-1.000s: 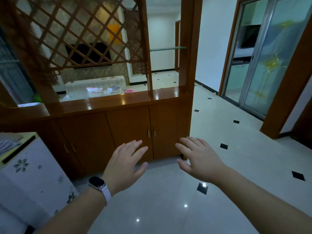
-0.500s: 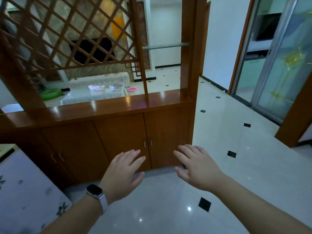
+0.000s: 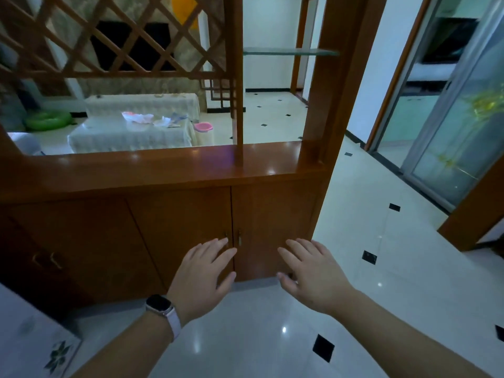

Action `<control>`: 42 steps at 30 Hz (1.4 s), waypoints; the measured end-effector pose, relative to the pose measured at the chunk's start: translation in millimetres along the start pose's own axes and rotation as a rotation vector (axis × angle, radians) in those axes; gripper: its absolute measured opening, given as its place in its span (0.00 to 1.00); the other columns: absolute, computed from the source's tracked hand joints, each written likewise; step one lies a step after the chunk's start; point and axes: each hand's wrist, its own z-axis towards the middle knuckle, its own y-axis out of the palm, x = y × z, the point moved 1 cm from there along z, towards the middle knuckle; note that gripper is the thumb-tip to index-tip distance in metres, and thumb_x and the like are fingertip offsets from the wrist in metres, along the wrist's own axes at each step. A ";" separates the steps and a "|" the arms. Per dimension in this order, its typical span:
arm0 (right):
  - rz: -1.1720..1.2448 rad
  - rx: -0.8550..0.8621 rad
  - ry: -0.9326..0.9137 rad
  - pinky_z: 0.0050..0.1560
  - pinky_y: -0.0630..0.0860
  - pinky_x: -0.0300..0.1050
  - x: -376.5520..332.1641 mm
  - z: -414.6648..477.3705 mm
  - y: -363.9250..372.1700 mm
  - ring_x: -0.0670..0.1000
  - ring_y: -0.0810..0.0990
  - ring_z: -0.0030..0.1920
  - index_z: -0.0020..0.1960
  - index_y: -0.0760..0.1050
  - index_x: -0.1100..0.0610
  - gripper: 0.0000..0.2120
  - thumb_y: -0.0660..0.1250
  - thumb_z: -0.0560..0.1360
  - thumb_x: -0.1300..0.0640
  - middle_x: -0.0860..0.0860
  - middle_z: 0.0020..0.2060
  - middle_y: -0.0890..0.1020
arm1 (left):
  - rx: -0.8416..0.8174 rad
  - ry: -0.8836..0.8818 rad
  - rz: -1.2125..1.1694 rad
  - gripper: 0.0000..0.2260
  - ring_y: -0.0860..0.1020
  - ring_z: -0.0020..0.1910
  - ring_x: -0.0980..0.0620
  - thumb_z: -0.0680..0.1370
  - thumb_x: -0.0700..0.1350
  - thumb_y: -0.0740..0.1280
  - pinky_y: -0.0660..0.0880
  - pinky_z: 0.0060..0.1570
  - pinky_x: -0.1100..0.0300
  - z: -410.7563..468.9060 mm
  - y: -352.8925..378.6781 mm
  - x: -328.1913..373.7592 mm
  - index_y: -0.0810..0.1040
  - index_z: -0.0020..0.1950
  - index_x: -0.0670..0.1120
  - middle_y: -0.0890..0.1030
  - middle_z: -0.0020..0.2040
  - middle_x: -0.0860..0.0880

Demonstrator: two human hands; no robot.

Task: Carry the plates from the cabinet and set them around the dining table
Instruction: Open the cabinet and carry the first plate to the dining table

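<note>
My left hand (image 3: 203, 276) was spread flat, fingers apart, holding nothing, its fingertips by the two small door handles (image 3: 233, 237); my right hand (image 3: 311, 271) was just as wide and bare, before the right-hand door; the wooden cabinet (image 3: 177, 219) stood shut ahead, so I saw no plates; a watch (image 3: 161, 306) sat on my left wrist.

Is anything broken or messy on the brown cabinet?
Nothing stands out. The cabinet doors are shut and sit straight, and its top is bare. The left hand and right hand are open and hold nothing. The only clutter is papers on a far table.
</note>
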 end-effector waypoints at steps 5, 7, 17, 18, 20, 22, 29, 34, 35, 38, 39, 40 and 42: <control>-0.005 -0.025 -0.005 0.66 0.70 0.56 -6.0 81.4 24.1 0.55 0.76 0.64 0.65 0.74 0.50 0.24 0.56 0.77 0.39 0.52 0.63 0.79 | -0.002 -0.012 -0.019 0.21 0.71 0.68 0.50 0.77 0.59 0.58 0.61 0.66 0.51 51.2 24.6 -65.2 0.74 0.68 0.54 0.74 0.69 0.51; -0.007 -0.018 0.011 0.66 0.70 0.57 -10.0 106.8 31.3 0.55 0.76 0.64 0.65 0.74 0.50 0.24 0.55 0.77 0.38 0.51 0.63 0.79 | -0.012 -0.003 -0.017 0.21 0.72 0.67 0.49 0.76 0.59 0.58 0.62 0.66 0.51 67.2 33.1 -87.1 0.73 0.68 0.55 0.74 0.69 0.51; 0.006 -0.089 -0.011 0.63 0.73 0.55 -5.5 179.6 77.2 0.55 0.77 0.62 0.63 0.75 0.51 0.24 0.57 0.76 0.39 0.51 0.61 0.80 | -0.059 -0.007 -0.097 0.20 0.74 0.65 0.45 0.76 0.57 0.61 0.71 0.63 0.46 115.1 75.6 -146.8 0.76 0.65 0.52 0.76 0.66 0.48; 0.010 -0.099 -0.010 0.62 0.73 0.55 -4.0 185.1 81.6 0.54 0.77 0.62 0.64 0.75 0.51 0.24 0.57 0.76 0.39 0.51 0.61 0.79 | -0.072 -0.026 -0.110 0.20 0.74 0.65 0.45 0.76 0.57 0.61 0.71 0.63 0.46 118.2 79.5 -149.3 0.76 0.65 0.52 0.76 0.66 0.48; 0.024 -0.123 -0.008 0.63 0.72 0.54 -1.1 195.2 92.0 0.54 0.77 0.62 0.64 0.75 0.51 0.24 0.57 0.76 0.39 0.50 0.61 0.79 | -0.088 -0.059 -0.136 0.20 0.74 0.65 0.46 0.76 0.57 0.60 0.71 0.63 0.46 125.6 88.7 -152.1 0.76 0.65 0.52 0.76 0.66 0.49; 0.060 -0.144 0.001 0.62 0.72 0.53 3.7 204.7 105.7 0.53 0.77 0.62 0.63 0.75 0.50 0.23 0.56 0.76 0.39 0.49 0.60 0.79 | -0.105 -0.103 -0.185 0.21 0.74 0.65 0.46 0.76 0.58 0.59 0.71 0.62 0.48 133.5 102.5 -154.1 0.75 0.65 0.52 0.76 0.66 0.49; 0.254 -0.242 0.087 0.45 0.75 0.48 35.4 244.6 185.8 0.53 0.78 0.48 0.55 0.77 0.53 0.20 0.58 0.74 0.40 0.48 0.49 0.80 | -0.208 -0.377 -0.459 0.22 0.68 0.67 0.53 0.78 0.57 0.61 0.66 0.64 0.61 170.0 165.3 -162.4 0.71 0.70 0.52 0.71 0.70 0.52; 0.647 -0.401 0.276 0.56 0.75 0.47 53.9 275.9 250.9 0.49 0.77 0.54 0.61 0.76 0.51 0.18 0.63 0.76 0.43 0.46 0.55 0.79 | -0.218 -0.768 -0.852 0.11 0.75 0.55 0.57 0.77 0.49 0.67 0.68 0.48 0.74 195.8 221.0 -165.9 0.77 0.60 0.54 0.78 0.57 0.52; 0.738 -0.428 0.336 0.57 0.74 0.45 56.2 282.3 262.7 0.48 0.76 0.54 0.62 0.75 0.52 0.18 0.66 0.76 0.46 0.46 0.55 0.78 | -0.193 -0.882 -0.945 0.07 0.76 0.52 0.54 0.78 0.45 0.67 0.69 0.45 0.75 202.2 231.0 -166.3 0.77 0.54 0.55 0.79 0.53 0.53; 0.908 -0.501 0.480 0.60 0.70 0.40 59.0 297.6 301.3 0.46 0.74 0.58 0.65 0.73 0.55 0.20 0.70 0.76 0.51 0.46 0.57 0.75 | -0.150 -1.147 -1.136 0.06 0.77 0.43 0.52 0.79 0.42 0.66 0.72 0.37 0.71 217.5 261.5 -168.0 0.78 0.49 0.53 0.80 0.45 0.52; 0.943 -0.520 0.532 0.61 0.71 0.41 59.3 300.3 315.5 0.47 0.74 0.58 0.66 0.73 0.55 0.21 0.70 0.75 0.52 0.47 0.58 0.75 | -0.164 -1.200 -1.153 0.05 0.77 0.42 0.54 0.78 0.43 0.66 0.72 0.37 0.71 220.4 272.5 -168.5 0.78 0.51 0.52 0.80 0.46 0.52; 0.970 -0.538 0.579 0.61 0.71 0.41 59.4 302.2 328.2 0.47 0.75 0.59 0.67 0.72 0.55 0.22 0.71 0.75 0.51 0.48 0.60 0.75 | -0.172 -1.238 -1.166 0.05 0.77 0.43 0.56 0.78 0.44 0.67 0.73 0.37 0.71 222.9 283.3 -169.3 0.78 0.52 0.51 0.80 0.47 0.52; 1.003 -0.581 0.652 0.61 0.72 0.42 59.9 306.1 352.8 0.46 0.74 0.58 0.68 0.71 0.54 0.23 0.70 0.75 0.50 0.48 0.61 0.75 | -0.187 -1.289 -1.160 0.07 0.76 0.43 0.58 0.78 0.45 0.67 0.72 0.37 0.72 226.7 307.9 -173.6 0.78 0.55 0.50 0.79 0.49 0.52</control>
